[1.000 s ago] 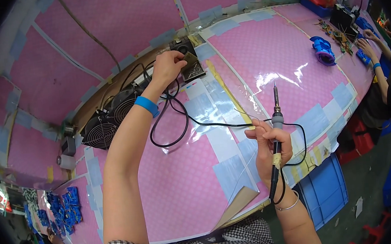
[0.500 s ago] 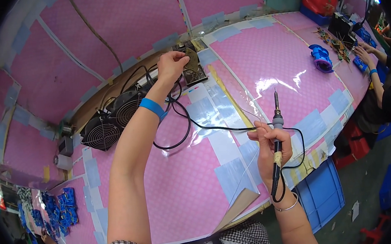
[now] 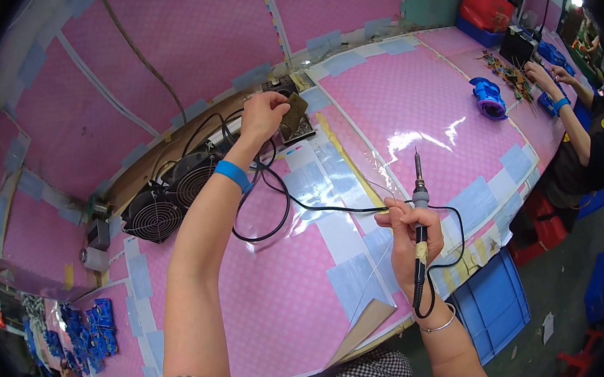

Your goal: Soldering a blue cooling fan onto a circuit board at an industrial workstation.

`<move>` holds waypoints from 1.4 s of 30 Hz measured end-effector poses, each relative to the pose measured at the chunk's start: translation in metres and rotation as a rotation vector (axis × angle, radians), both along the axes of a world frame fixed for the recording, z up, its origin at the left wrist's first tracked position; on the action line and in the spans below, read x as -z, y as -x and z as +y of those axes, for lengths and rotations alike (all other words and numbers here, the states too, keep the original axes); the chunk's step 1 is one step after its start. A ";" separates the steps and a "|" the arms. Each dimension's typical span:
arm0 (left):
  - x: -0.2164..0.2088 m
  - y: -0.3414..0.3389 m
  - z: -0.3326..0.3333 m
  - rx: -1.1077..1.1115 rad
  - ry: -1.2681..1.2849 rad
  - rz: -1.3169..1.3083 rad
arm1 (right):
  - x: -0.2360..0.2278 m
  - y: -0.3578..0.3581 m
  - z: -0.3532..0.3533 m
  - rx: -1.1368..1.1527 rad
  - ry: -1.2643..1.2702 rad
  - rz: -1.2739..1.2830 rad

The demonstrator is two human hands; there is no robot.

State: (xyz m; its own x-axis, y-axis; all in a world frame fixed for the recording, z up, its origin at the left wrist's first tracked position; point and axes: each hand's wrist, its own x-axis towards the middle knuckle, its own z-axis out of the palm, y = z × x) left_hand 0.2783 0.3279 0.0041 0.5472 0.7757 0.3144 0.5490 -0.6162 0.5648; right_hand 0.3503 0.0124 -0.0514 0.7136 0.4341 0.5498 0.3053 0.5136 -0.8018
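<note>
At the back of the bench my left hand [image 3: 264, 117], with a blue band on its wrist, pinches a flat olive-brown piece [image 3: 297, 108] that may be a soldering sponge. That piece is tilted over a small dark metal tray [image 3: 302, 130]. My right hand [image 3: 415, 234] is closed around a soldering iron [image 3: 420, 191] with a grey collar, its tip pointing up and away. A thin wire [image 3: 375, 184], perhaps solder, runs by the right thumb and fingertips. The iron's black cord [image 3: 332, 209] loops across the bench toward the left.
Two black fans [image 3: 155, 221] with wire guards stand at the back left. A blue and purple part [image 3: 488, 98] lies at the right, near a co-worker's hands [image 3: 547, 81]. Several blue parts [image 3: 101, 328] sit at the far left. A blue crate [image 3: 490, 305] stands below the bench's right edge.
The olive-brown piece has turned and tilted in my left hand, above the tray. My right hand still holds the soldering iron. The whole view has shifted slightly.
</note>
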 end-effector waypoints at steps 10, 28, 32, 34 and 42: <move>-0.013 -0.004 0.001 0.113 -0.258 0.105 | -0.001 0.000 -0.001 -0.015 0.052 -0.035; 0.008 0.003 -0.001 0.142 -0.853 0.157 | 0.004 0.001 0.000 -0.022 0.040 0.020; 0.012 0.009 -0.009 0.254 -1.032 0.297 | 0.003 0.001 -0.001 -0.015 0.057 0.033; 0.019 0.012 -0.015 0.330 -0.981 0.478 | 0.002 0.000 -0.003 -0.010 0.063 0.031; 0.022 0.008 -0.019 0.190 -1.030 0.177 | 0.003 0.000 -0.002 -0.011 0.071 0.037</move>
